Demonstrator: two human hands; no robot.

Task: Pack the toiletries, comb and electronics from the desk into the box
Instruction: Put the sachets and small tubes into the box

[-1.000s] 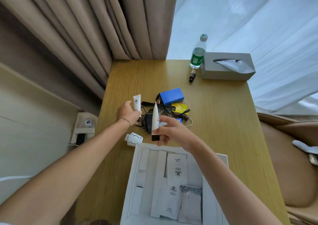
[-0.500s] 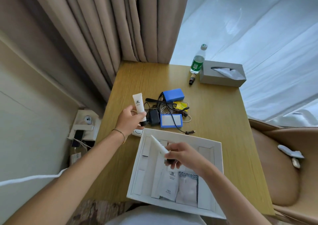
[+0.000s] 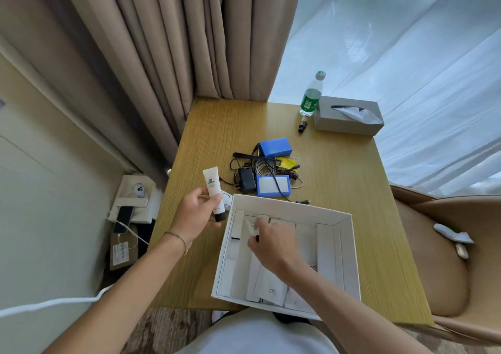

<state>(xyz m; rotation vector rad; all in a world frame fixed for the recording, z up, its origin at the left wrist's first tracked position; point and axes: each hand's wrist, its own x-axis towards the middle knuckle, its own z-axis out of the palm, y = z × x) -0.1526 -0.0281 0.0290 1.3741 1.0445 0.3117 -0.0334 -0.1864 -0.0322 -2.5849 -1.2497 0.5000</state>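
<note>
Gripping a white tube [image 3: 214, 193] with a black cap, the left hand [image 3: 197, 212] holds it upright just beside the left wall of the white box [image 3: 349, 256], above the wooden tabletop [image 3: 339, 180]. The right hand [image 3: 268, 242] reaches down inside the box, fingers closed around a second white tube [image 3: 250, 227] that it is laying among the white packets [image 3: 267, 286] along the bottom; that tube is largely hidden and blurred. By the look of it, the packing is under way but far from finished: several flat toiletry packets lie in the box, one tube is going in and the other waits in the left hand. Unpacked on the tabletop, just beyond the box's far wall, sit a black comb [image 3: 254, 157], a blue block [image 3: 275, 146], a flat blue-edged device [image 3: 273, 185], a black charger [image 3: 246, 181] and a tangle of cables [image 3: 282, 170]. A small white item [image 3: 227, 199] peeks out between the left hand and the box. Well apart, at the far edge, stand a water bottle [image 3: 311, 96] and a grey tissue box [image 3: 348, 115].
</note>
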